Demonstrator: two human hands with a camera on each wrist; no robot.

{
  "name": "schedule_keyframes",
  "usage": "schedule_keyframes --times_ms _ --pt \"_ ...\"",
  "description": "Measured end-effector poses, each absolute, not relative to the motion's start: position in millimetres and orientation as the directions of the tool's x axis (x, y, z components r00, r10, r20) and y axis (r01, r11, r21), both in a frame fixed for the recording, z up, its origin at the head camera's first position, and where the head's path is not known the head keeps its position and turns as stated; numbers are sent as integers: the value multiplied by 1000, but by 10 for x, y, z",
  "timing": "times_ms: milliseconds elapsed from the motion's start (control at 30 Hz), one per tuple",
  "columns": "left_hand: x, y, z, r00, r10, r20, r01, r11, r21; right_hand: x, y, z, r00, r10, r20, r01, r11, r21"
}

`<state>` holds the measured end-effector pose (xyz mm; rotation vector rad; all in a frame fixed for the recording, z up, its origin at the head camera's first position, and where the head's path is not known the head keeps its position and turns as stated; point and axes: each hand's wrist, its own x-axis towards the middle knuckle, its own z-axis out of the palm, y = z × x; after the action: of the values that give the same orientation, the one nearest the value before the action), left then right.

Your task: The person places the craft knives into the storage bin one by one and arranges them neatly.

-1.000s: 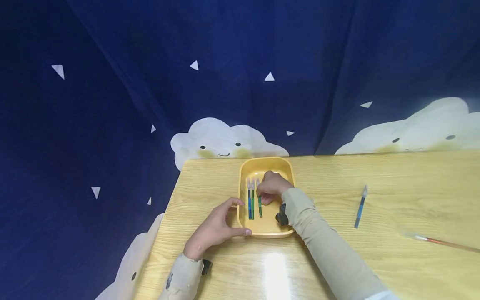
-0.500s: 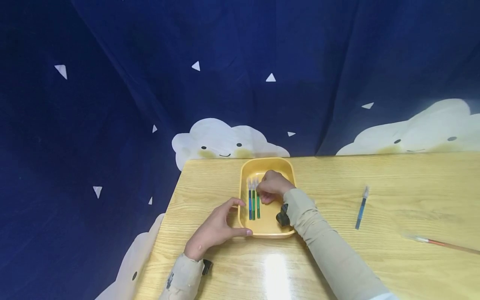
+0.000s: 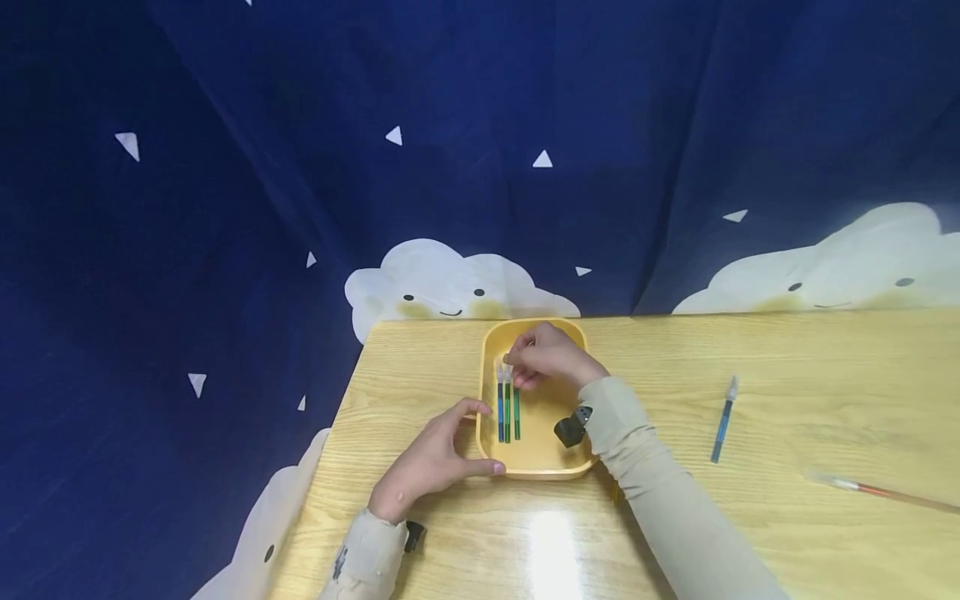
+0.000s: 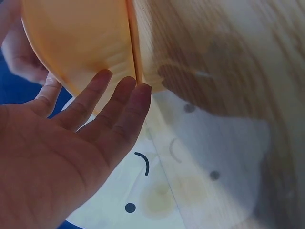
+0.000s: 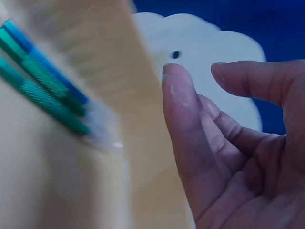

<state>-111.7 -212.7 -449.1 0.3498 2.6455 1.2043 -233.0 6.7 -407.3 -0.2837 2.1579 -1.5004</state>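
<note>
A yellow tray (image 3: 540, 460) holds three slim craft knives with clear caps and knurled metallic handles. The blue craft knife (image 3: 500, 417) lies leftmost, a green craft knife (image 3: 507, 423) beside it, and another green craft knife (image 3: 517, 421) just right of that. My left hand (image 3: 435, 457) spans the tray's near left corner, its extended fingers (image 4: 119, 109) against the outer wall. Over the capped ends hovers my right hand (image 3: 553, 354); in the right wrist view its thumb and index finger stand apart with nothing between them.
On the wooden table (image 3: 660, 517), a blue craft knife (image 3: 722, 429) lies right of the tray, and a longer red-and-brown capped tool (image 3: 892, 493) farther right. A blue curtain (image 3: 480, 125) with printed clouds hangs behind the table's far edge.
The right green craft knife has shifted left and straightened beside the others. My right hand has since let go and lifted slightly, away from it. The left hand has stayed put.
</note>
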Motion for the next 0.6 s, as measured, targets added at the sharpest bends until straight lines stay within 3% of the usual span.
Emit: schedule_keyframes --times_ms 267,600 --pt "-1102 -2155 -4481 -953 290 -85 125 634 763 -2262 278 -3713 -876 -432 -214 48 365 -930" --pt "-1105 -2129 -4481 -951 293 -98 116 631 767 -2062 1068 -3599 -907 -395 -145 -43 430 -902"
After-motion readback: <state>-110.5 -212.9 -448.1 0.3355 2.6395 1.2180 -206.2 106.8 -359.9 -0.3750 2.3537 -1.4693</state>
